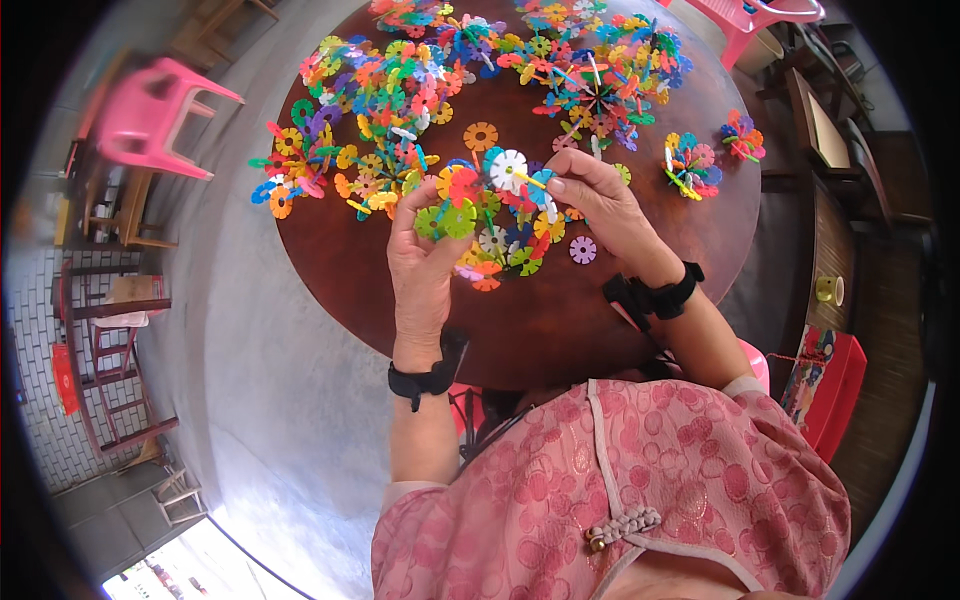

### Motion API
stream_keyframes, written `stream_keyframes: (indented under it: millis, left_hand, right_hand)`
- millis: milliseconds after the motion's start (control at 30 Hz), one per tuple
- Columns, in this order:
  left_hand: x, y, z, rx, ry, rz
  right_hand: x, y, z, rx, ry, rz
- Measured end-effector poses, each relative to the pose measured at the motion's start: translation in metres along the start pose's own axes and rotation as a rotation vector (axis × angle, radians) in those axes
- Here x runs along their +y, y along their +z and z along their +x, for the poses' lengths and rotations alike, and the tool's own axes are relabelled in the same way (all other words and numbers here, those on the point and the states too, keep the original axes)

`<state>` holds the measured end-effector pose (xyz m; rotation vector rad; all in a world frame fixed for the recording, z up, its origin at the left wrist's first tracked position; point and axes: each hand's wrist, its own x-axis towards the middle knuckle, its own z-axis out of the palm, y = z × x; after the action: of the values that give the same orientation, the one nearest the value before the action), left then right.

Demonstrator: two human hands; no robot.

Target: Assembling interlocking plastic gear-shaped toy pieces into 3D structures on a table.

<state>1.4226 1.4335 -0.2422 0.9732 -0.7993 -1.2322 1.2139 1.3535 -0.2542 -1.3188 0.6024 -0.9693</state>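
Closest to me is the pink patterned blouse [640, 480] at the bottom of the view, with both forearms rising out of it toward the round dark wooden tabletop [560, 320]. Each wrist carries a black strap [425, 378].

My left hand [420, 265] is clenched around the lower left edge of a cluster of interlocked plastic flower discs [495, 215], thumb and fingers pinching near a green disc [448, 220]. I judge this grip serves as the anchor, keeping the assembly steady above the tabletop so that the other side can be worked. My right hand [600, 200] comes in from the upper right, its fingertips pressed against the top of the same cluster, just beside a white disc [508, 168]. It is grasping the cluster there; whether it pinches a separate loose piece I cannot tell.

The cluster sits between the two hands, just above the near middle of the tabletop, tilted toward me, probably so its slots face the camera.

A lone purple disc [583, 249] lies on the wood just below my right hand, and an orange disc [481, 135] lies beyond the cluster. The far half of the tabletop is heaped with a pile of many-coloured discs [470, 60], kept within reach. Two small finished bundles [690, 165] stand apart to the right. A pink plastic stool [160, 115] stands on the floor to the left.
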Motion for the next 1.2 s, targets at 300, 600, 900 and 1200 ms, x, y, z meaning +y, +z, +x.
stream_keyframes:
  millis: [300,600,900,1200]
  left_hand:
    - [0.029,0.013,-0.003,0.070,0.581,0.890]
    - [0.017,0.018,-0.004,0.098,0.712,0.992]
    - [0.013,0.000,0.001,0.224,0.098,0.004]
    - [0.005,-0.033,0.007,0.143,-0.266,-0.334]
  right_hand:
    - [-0.066,0.044,-0.011,0.068,-0.237,-0.619]
    - [-0.032,0.049,-0.008,0.103,-0.032,-0.383]
    - [-0.045,0.027,-0.003,0.166,-0.091,-0.227]
    - [-0.049,0.051,-0.009,-0.264,-0.593,-1.032]
